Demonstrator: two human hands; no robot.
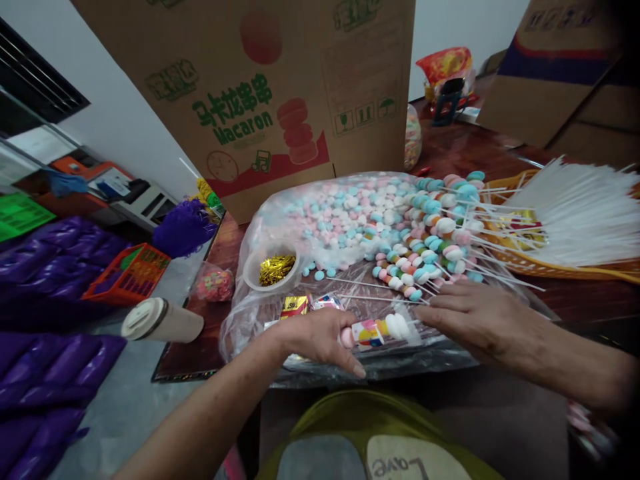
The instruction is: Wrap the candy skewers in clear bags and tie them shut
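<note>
The left hand [320,335] is gripping the packet [370,334] by its pink end, and the packet is lying roughly level over the bag's [237,333] near side, below the skewers [434,241]. The right hand [475,320] is holding its fingers out by the film [414,331]; whether they are pinching it, I cannot tell. A light grip is probably serving best, as hard squeezing is risking crushed sweets [398,326] and creased film
</note>
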